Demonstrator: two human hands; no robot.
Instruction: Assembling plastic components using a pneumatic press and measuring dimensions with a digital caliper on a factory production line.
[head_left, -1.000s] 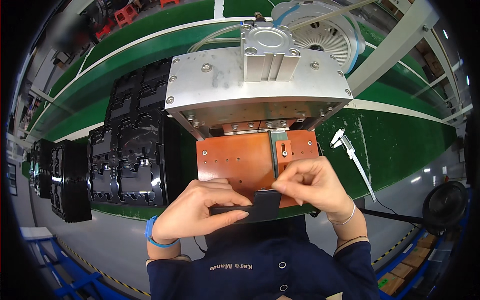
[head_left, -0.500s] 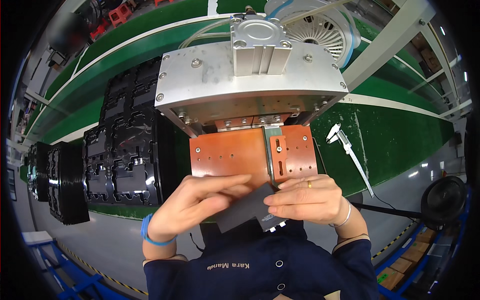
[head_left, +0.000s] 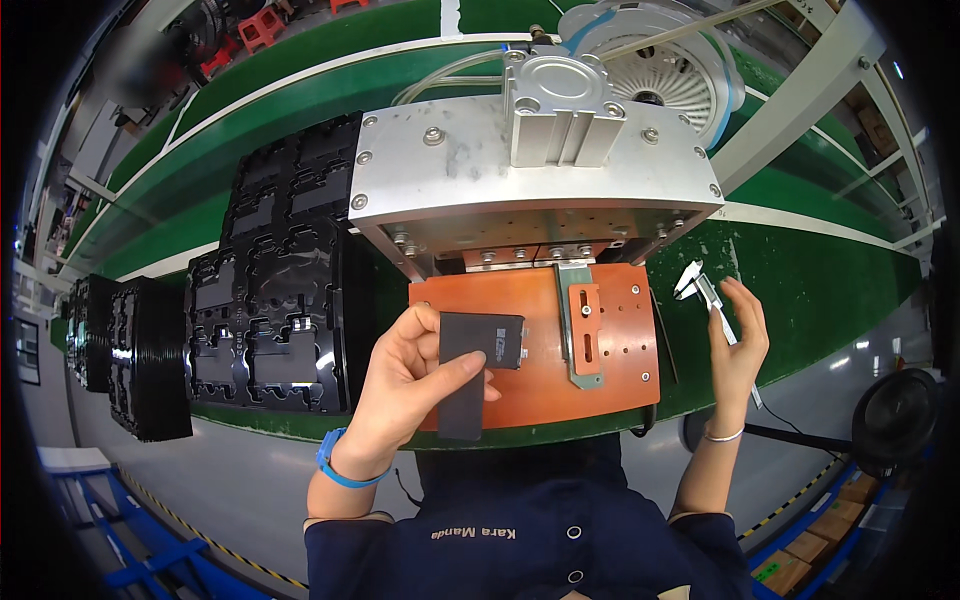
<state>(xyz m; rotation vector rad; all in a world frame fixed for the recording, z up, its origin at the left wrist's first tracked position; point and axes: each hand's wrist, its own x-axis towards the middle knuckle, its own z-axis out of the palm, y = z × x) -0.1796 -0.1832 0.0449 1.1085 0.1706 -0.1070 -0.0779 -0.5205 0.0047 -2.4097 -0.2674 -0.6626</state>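
Note:
My left hand (head_left: pixel 415 375) pinches a flat black L-shaped battery (head_left: pixel 462 395) between thumb and fingers, holding it up over the near left part of an orange plate (head_left: pixel 530 400). Small silver tabs stick out from the battery's right edge. On the green bench to the right, a digital caliper (head_left: pixel 706 289) lies with its beam partly hidden by my right hand (head_left: pixel 738 345). That hand has its thumb and fingers apart around the caliper; whether it touches it I cannot tell.
A metal press frame (head_left: pixel 440 180) with a cylinder (head_left: pixel 565 110) on top stands behind the plate. An orange slotted block (head_left: pixel 585 330) sits on a metal strip. Stacked black trays (head_left: pixel 270 330) stand at left. A white fan (head_left: pixel 650 80) is behind; a black round object (head_left: pixel 885 400) is at right.
My right hand has let go of the battery and moved right to the caliper. The left hand now holds the battery alone, turned more upright. The whole view has shifted slightly.

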